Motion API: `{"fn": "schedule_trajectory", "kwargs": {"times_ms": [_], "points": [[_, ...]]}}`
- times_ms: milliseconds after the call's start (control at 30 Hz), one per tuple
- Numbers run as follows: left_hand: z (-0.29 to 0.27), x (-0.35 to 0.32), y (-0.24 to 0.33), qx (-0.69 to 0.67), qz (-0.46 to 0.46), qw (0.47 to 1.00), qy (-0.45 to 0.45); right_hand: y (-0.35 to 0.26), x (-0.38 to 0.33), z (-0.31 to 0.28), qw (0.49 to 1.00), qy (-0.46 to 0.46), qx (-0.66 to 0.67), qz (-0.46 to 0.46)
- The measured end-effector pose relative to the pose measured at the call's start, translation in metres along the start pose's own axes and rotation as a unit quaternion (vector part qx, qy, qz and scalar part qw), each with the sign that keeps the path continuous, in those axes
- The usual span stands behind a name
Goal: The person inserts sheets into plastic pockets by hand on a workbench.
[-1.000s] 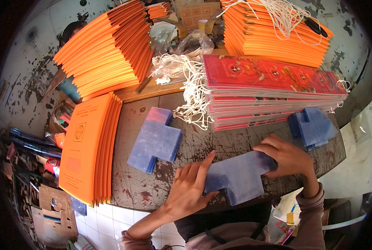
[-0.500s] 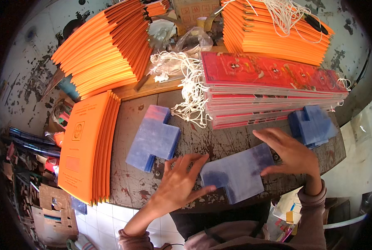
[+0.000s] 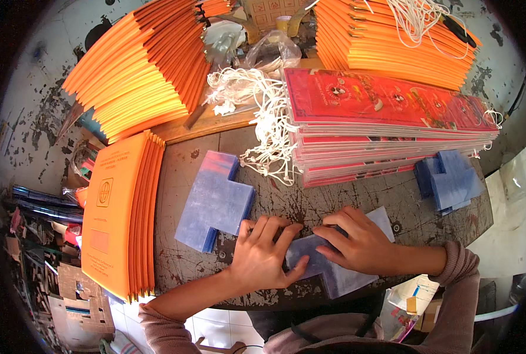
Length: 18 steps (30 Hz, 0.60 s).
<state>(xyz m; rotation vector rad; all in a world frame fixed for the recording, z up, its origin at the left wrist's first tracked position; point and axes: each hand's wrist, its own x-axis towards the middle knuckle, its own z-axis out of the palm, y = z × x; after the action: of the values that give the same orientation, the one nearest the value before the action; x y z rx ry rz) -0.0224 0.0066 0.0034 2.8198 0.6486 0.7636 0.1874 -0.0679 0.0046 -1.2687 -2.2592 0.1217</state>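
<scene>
Head view shows both bare hands over a flat, translucent blue plastic cut-out with a stepped outline (image 3: 348,284), which lies on the scratched brown tabletop (image 3: 289,200) at the near edge, directly before the person, probably because it is easiest to reach and steady there. The left hand (image 3: 266,253) is at its left end, thumb and fingers parted; the right hand (image 3: 360,245) arches over its middle, fingers bent, and whether they pinch anything I cannot tell. The hands are apart with a narrow gap between, a placement that seems suited to bracing the plastic from two sides. A stepped blue plastic stack (image 3: 216,197) lies left of it and a smaller, less even blue plastic pile (image 3: 451,180) to the right, both apparently within arm's reach. Orange card booklets (image 3: 118,212) line the left edge, while long red plastic-covered strips (image 3: 387,100) sit behind, their knotted white cords (image 3: 272,135) hanging leftward, perhaps so the strips stack flatter.
</scene>
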Motion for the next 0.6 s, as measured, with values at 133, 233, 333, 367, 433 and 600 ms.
{"fn": "schedule_trajectory", "kwargs": {"times_ms": [133, 233, 333, 367, 433, 600], "points": [[-0.001, -0.004, 0.001, -0.013, -0.019, 1.0, 0.002, 0.0, 0.002, 0.0, 1.0, 0.009, -0.017, -0.001], [0.002, -0.007, -0.001, -0.01, -0.01, 1.0, 0.009, -0.001, 0.003, 0.001, 0.999, 0.027, -0.023, 0.0], [0.002, -0.007, 0.002, -0.009, -0.003, 1.0, 0.02, -0.003, 0.003, -0.002, 1.0, 0.013, -0.024, 0.011], [0.002, -0.006, 0.003, -0.002, -0.001, 1.0, 0.028, -0.004, 0.003, -0.001, 1.0, 0.012, -0.022, 0.011], [0.001, -0.006, 0.006, 0.008, 0.0, 1.0, 0.03, -0.006, 0.002, 0.0, 0.999, -0.006, -0.043, 0.025], [0.004, -0.009, 0.009, 0.028, -0.003, 0.999, 0.035, -0.014, 0.001, 0.003, 0.997, -0.002, -0.057, 0.05]]}}
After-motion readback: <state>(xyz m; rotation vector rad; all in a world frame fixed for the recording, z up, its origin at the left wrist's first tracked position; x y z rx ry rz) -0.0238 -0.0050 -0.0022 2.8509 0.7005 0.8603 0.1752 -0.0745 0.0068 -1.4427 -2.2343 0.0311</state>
